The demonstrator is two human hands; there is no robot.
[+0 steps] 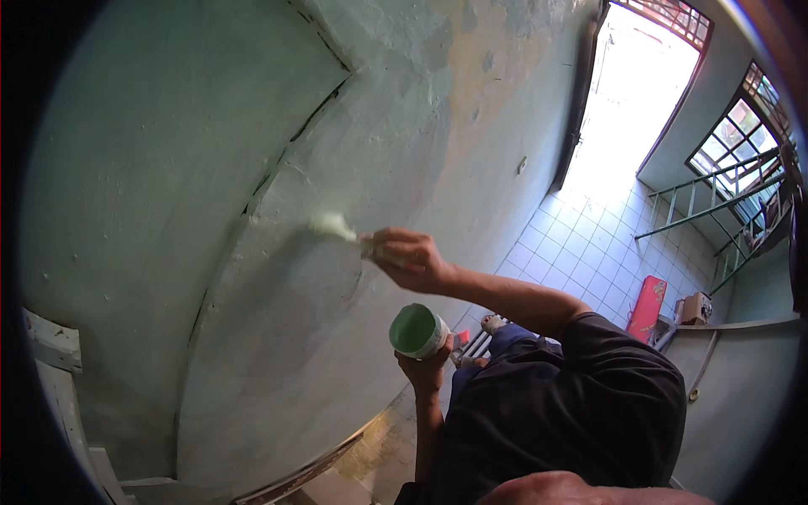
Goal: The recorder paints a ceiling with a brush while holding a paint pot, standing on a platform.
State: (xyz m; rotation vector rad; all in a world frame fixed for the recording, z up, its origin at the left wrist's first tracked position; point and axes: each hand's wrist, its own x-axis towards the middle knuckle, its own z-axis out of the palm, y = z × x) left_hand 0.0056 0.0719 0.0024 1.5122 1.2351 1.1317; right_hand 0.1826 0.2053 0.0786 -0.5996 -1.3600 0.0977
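Note:
My right hand (408, 257) is closed around the handle of a paintbrush (331, 225). Its pale green head is blurred and lies close to the cracked wall (337, 295); whether the bristles touch it I cannot tell. A dark shadow falls on the wall beside the brush. Lower down, my left hand (425, 368) grips a whitish paint pot (439, 337), tilted so that its green inside shows. A small red piece (461, 338) shows just beyond the pot. The wall's pale green surface is patchy, with a long crack (269, 172) along its edge.
Light slats (480, 345) show by my feet, above a tiled floor (581, 240). A bright doorway (635, 93) stands at far right, near a barred window (741, 139). A green ladder (711, 206), a red case (646, 307) and a cardboard box (696, 308) are also right.

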